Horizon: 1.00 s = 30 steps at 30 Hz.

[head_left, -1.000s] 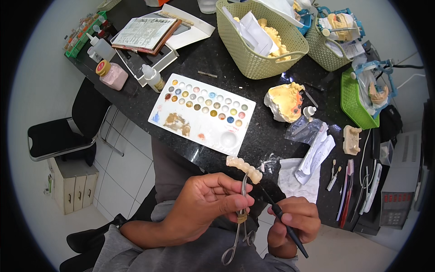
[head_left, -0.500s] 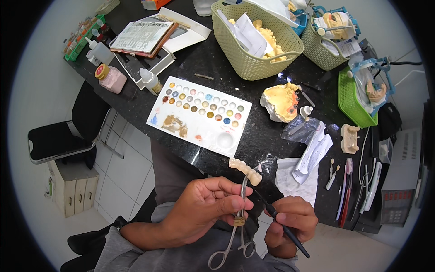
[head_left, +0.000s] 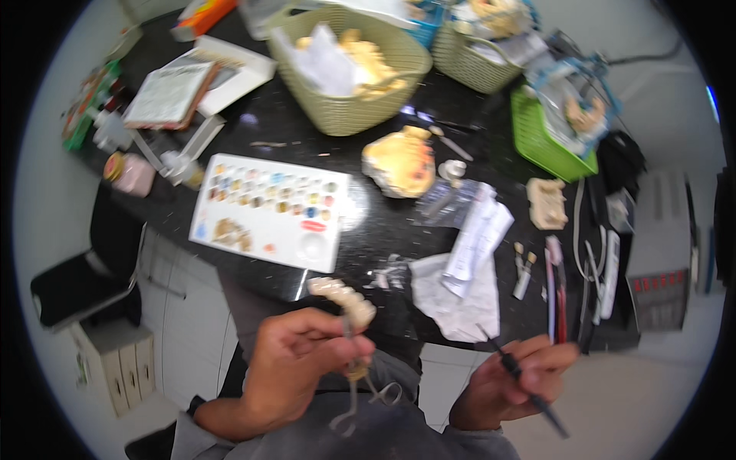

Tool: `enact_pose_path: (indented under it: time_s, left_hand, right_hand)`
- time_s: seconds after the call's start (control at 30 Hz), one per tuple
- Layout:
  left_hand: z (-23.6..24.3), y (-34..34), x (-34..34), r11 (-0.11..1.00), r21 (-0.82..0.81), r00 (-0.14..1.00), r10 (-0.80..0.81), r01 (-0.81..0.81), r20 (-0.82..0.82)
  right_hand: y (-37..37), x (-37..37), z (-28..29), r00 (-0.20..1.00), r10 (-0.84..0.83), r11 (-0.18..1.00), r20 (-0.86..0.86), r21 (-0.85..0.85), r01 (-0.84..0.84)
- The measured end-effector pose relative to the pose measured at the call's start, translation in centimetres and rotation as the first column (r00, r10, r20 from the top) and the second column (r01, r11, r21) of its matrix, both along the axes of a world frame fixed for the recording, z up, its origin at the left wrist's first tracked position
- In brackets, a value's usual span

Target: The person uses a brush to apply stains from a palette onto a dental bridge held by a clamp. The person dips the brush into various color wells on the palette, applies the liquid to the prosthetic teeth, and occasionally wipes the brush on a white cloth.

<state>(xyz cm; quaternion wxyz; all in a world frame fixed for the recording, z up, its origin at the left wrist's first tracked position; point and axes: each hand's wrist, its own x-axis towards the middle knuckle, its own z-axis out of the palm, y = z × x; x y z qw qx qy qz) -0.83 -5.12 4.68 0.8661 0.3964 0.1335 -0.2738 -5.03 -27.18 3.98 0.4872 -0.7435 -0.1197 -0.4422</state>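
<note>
My left hand (head_left: 295,364) is closed round a scissor-handled metal forceps (head_left: 354,395), whose rings hang down toward my lap. At the forceps' upper end sits a tooth-coloured dental bridge (head_left: 343,299), a curved row of joined crowns. Off to the right, my right hand (head_left: 510,379) pinches a thin black-handled brush (head_left: 529,383), its fine tip pointing up and left near the white tissue (head_left: 460,303). The brush is apart from the bridge. A white paint palette (head_left: 268,253) with several coloured wells lies beyond my left hand. Motion blurs both hands somewhat.
A plaster jaw model (head_left: 399,162) stands mid-table, with a rolled paper (head_left: 479,241) nearer me. Beige baskets (head_left: 345,111) and a green basket (head_left: 548,146) line the back. Toothbrushes (head_left: 557,299) lie at right; a grey machine (head_left: 659,253) stands beyond them. A pink jar (head_left: 130,175) is at left.
The view has swung to the right. My right hand and the brush have moved away from the bridge, out to the right. My left hand still holds the forceps with the bridge.
</note>
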Motion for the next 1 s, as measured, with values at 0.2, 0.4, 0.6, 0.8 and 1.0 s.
enact_pose_path:
  time_s: [0.2, 0.4, 0.6, 0.8, 1.0]
  left_hand:
    - [-0.5, -0.3, -0.2, 0.99, 0.136, 0.985, -0.052, 0.03, 0.167]
    - [-1.5, 0.0, -0.8, 0.984, 0.155, 0.977, -0.114, 0.086, 0.182]
    - [-2.2, 0.9, -1.2, 0.979, 0.166, 0.978, -0.142, 0.116, 0.153]
    - [-1.9, 1.6, -0.5, 0.961, 0.261, 0.966, -0.145, 0.086, 0.214]
    - [-2.2, 1.8, -0.5, 0.949, 0.314, 0.959, -0.109, 0.023, 0.262]
  right_hand:
    - [-2.8, -1.0, 5.5, 0.877, -0.198, 0.947, -0.439, 0.146, 0.287]
    - [-4.2, -0.2, 5.5, 0.6, -0.278, 0.958, -0.75, -0.175, 0.225]
    - [-3.0, 1.4, 4.3, 0.531, -0.418, 0.896, -0.737, -0.432, 0.106]
    - [-2.5, 2.7, 4.1, 0.519, -0.53, 0.799, -0.671, -0.6, 0.041]
    - [-2.6, 2.6, 4.4, 0.538, -0.524, 0.802, -0.66, -0.595, 0.052]
